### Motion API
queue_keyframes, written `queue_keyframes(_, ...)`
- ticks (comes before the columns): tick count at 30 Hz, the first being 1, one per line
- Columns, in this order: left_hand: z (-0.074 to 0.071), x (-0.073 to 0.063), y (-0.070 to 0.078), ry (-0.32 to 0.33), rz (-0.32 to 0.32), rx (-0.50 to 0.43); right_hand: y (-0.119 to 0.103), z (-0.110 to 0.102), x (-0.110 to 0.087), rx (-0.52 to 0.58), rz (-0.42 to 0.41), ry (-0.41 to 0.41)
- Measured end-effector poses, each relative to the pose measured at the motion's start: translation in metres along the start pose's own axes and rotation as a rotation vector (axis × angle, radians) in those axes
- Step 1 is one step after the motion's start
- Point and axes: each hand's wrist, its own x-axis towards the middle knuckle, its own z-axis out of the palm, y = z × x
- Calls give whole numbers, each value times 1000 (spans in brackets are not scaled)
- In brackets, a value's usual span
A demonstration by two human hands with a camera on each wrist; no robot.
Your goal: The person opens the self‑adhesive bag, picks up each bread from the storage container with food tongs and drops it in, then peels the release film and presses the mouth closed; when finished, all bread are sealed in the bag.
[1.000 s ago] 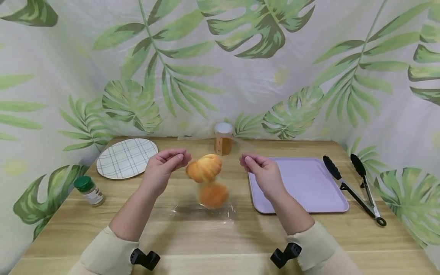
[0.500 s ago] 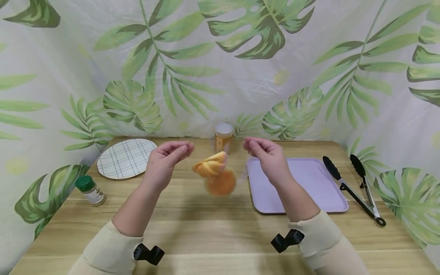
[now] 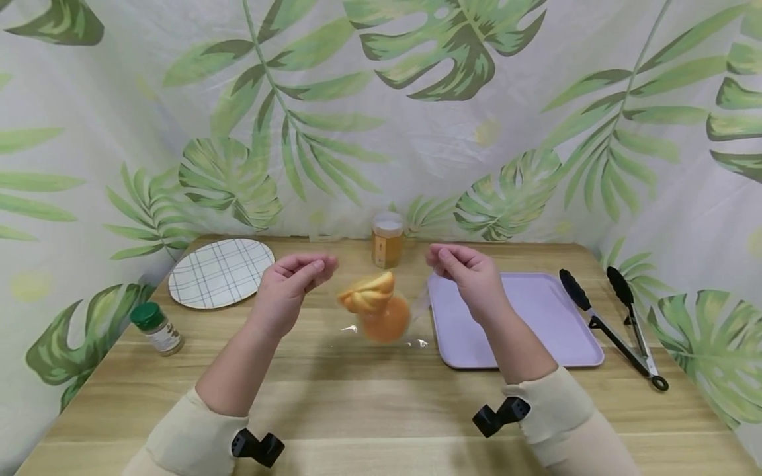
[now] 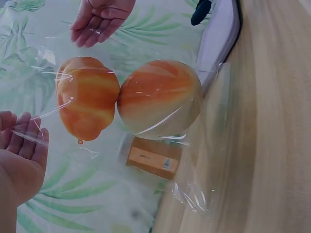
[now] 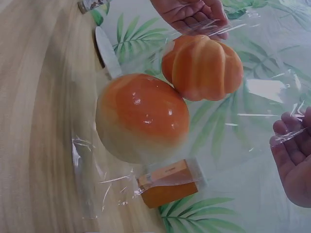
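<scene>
A person's left hand (image 3: 282, 294) and right hand (image 3: 468, 281) pinch a clear plastic bag (image 4: 192, 198), apparently set apart to spread it and share the weight. Inside, a croissant (image 3: 369, 293) and a round bun (image 3: 387, 321) hang above the desk (image 3: 369, 413), short of a jar (image 3: 387, 248) near its far edge.

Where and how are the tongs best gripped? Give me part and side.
Likely just ahead of the end ring of the tongs, coming with the right hand from the person's side. The arms lie spread in a V, black tips pointing away, and converge toward that ring, so one hand could probably span both.
</scene>
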Motion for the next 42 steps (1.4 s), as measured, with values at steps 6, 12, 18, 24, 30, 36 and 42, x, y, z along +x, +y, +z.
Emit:
queue_keyframes(6,-1,-5,-15,20,-49,34,15,-3,-5,2,53,-22)
queue_keyframes(12,0,-5,-21,69,-57,64,23,-5,-5,16,84,-1)
queue_keyframes(18,2,-7,-20,141,-61,62,24,-2,-5,22,81,30)
queue_keyframes(24,8,-7,-26,209,40,-17,23,-1,-4,31,123,84)
queue_keyframes(30,14,-7,-30,217,52,-122,25,-1,-3,61,144,115)
queue_keyframes(36,17,-7,-28,241,3,-140,25,1,-2,77,185,158)
queue_keyframes(42,20,-8,-24,226,6,-198,21,4,-1,100,203,178)
